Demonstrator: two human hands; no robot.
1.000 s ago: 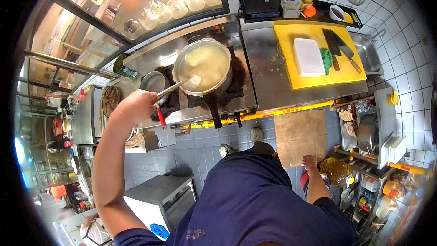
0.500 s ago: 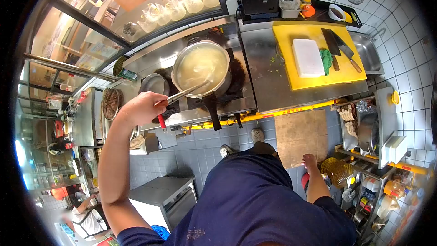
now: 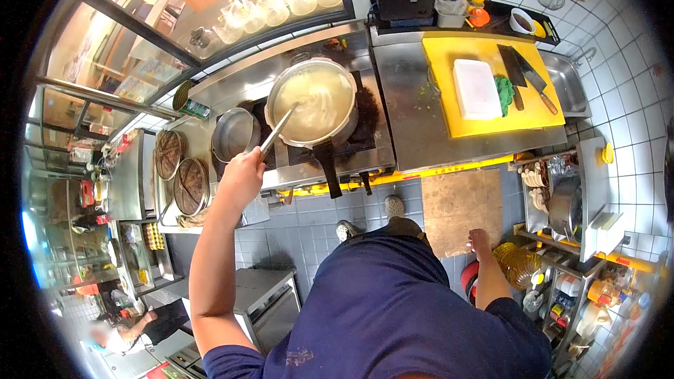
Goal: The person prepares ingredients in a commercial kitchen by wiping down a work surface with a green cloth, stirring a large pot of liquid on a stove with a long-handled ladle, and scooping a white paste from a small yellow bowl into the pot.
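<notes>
My left hand (image 3: 242, 177) is closed around the handle of a long metal utensil (image 3: 279, 128). Its far end dips into pale, cloudy liquid (image 3: 321, 102) in a large pot (image 3: 349, 125) on the stove. The utensil's head is hidden under the swirling surface, so I cannot tell its kind. A dark pot handle (image 3: 326, 168) points toward me. Left of the pot sits a grey frying pan (image 3: 236, 135), close to my left hand. My right hand (image 3: 481, 240) hangs low by my side, empty, its fingers loosely bent and slightly apart.
Right of the stove, a yellow cutting board (image 3: 449, 123) bears a white container (image 3: 476, 89), green cloth (image 3: 504, 96) and cleavers (image 3: 533, 74). Round dark pans (image 3: 191, 186) stand at left. Shelves (image 3: 597, 196) are on my right. Another person (image 3: 133, 333) is at lower left.
My left hand has moved right and slightly nearer to me. The utensil's dipped end has swung from the pot's near right to its left part. My right hand is almost still.
</notes>
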